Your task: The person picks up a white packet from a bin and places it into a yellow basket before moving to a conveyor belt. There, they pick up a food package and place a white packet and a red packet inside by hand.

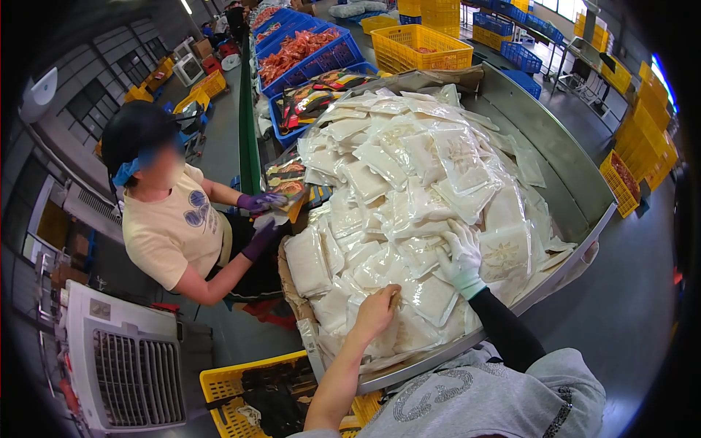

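Observation:
A big heap of clear plastic packets with white contents fills a metal bin in front of me. My left hand, bare, is over the near part of the heap, its fingers curled together; whatever they hold, if anything, is hidden. In a white glove, my right hand rests on the packets to the right, fingers spread and holding nothing I can make out. A plump white packet leans at the heap's left edge.
Across the bin's left side a co-worker in purple gloves holds a printed pouch. Blue crates with red packets and printed pouches line the far side. A yellow crate with dark items stands below left, another yellow crate behind the bin.

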A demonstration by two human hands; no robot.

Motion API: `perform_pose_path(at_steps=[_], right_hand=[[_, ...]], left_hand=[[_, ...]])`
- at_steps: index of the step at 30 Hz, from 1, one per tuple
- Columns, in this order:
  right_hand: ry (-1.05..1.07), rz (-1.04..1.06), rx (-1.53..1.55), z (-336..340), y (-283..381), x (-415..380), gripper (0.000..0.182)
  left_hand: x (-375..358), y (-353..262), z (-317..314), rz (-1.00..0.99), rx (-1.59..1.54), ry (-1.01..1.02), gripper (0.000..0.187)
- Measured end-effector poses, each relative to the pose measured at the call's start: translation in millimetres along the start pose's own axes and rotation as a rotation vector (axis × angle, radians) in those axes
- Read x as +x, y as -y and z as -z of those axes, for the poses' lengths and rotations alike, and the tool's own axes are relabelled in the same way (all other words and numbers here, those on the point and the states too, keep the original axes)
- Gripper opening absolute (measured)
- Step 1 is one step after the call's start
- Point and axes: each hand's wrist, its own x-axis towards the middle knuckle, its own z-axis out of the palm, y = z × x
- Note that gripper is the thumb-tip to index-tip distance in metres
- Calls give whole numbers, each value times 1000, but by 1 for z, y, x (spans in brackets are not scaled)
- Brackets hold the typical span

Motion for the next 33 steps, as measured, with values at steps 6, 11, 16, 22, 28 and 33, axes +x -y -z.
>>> perform_pose_path(at_steps=[6, 11, 16, 22, 28, 33], right_hand=[[6, -4, -6, 1, 0, 0, 36], [1, -1, -2, 1, 1, 0, 36], [-8, 5, -8, 1, 1, 1, 36], [-3, -2, -3, 2, 1, 1, 35], [-4, -6, -7, 1, 1, 0, 36], [1, -8, -17, 1, 1, 0, 35]], left_hand=[[1, -6, 4, 66, 6, 45, 27], [0, 3, -3, -8, -4, -17, 24], [1, 1, -1, -12, 0, -20, 24], [1, -1, 0, 49, 17, 30, 27], [1, -2, 1, 55, 22, 37, 26], [0, 1, -2, 0, -13, -6, 25]])
